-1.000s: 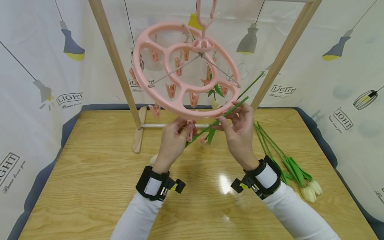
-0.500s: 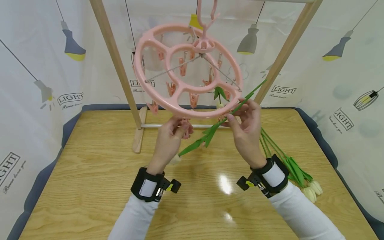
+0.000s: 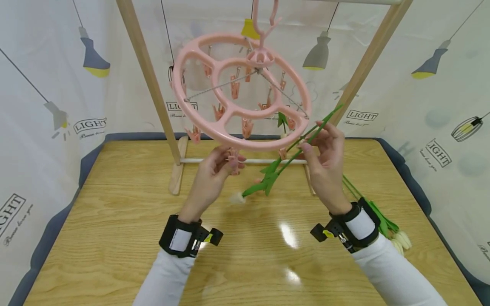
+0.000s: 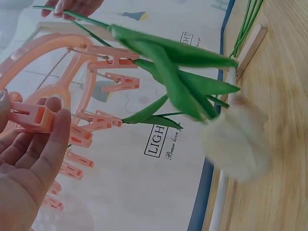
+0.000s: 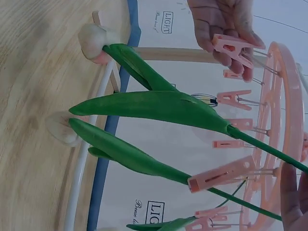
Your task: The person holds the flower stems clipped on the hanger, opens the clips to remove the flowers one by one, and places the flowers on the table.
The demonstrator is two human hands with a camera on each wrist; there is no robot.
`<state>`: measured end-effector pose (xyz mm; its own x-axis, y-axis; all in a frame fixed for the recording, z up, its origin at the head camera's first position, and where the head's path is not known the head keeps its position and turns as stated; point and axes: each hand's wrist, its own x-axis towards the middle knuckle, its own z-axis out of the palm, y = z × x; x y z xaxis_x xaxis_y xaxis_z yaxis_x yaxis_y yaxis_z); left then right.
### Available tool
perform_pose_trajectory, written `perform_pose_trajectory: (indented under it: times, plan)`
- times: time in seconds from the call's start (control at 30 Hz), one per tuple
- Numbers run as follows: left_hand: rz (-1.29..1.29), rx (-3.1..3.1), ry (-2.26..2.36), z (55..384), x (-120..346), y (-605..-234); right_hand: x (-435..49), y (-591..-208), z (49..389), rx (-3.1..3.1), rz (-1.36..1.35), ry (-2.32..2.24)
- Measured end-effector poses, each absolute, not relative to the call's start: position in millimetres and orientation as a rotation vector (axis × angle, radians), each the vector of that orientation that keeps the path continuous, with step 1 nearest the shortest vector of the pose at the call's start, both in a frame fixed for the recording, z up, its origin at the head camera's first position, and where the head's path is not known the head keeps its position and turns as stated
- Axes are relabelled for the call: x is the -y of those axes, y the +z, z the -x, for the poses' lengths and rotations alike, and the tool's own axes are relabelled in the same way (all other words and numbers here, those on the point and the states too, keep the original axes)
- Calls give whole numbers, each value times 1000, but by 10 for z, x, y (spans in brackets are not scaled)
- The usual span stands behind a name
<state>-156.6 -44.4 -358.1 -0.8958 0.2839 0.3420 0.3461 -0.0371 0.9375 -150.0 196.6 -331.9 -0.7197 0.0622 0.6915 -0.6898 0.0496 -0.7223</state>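
My left hand (image 3: 208, 178) pinches a pink clothespin (image 4: 36, 118) that hangs from the near rim of the round pink drying hanger (image 3: 245, 144). Thumb and fingers of my right hand (image 3: 325, 165) pinch the green stem of a white artificial tulip (image 5: 154, 110). This tulip slants down to the left, its white bloom (image 3: 238, 197) low between the hands. Beside it another clothespin (image 5: 221, 174) grips the stem of a second tulip (image 5: 139, 154), bloom downward. Farther back, green leaves (image 3: 282, 119) of another tulip hang under the hanger's right side.
Several more clothespins (image 3: 235, 87) dangle from the hanger, whose hook (image 3: 262, 29) rises above it. A wooden frame (image 3: 147, 76) with a white lower bar (image 3: 264, 161) stands around it. Loose white tulips (image 3: 400, 240) lie on the table (image 3: 115, 238) at right.
My right hand has moved right, carrying the tulip away from the left hand. The left hand has shifted slightly left with the clothespin, and the hanger has turned a little.
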Motion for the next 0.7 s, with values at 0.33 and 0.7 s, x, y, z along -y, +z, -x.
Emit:
perform_pose_trajectory:
  times: [0.33,0.7]
  plan:
    - [673,2160,-2153,1575,548,-3626,-2167,-3194,1486,1766,-585,1707]
    - [674,2148,-2175,1561,581,-3626,-2463,-3063,1553,1737,-507,1551]
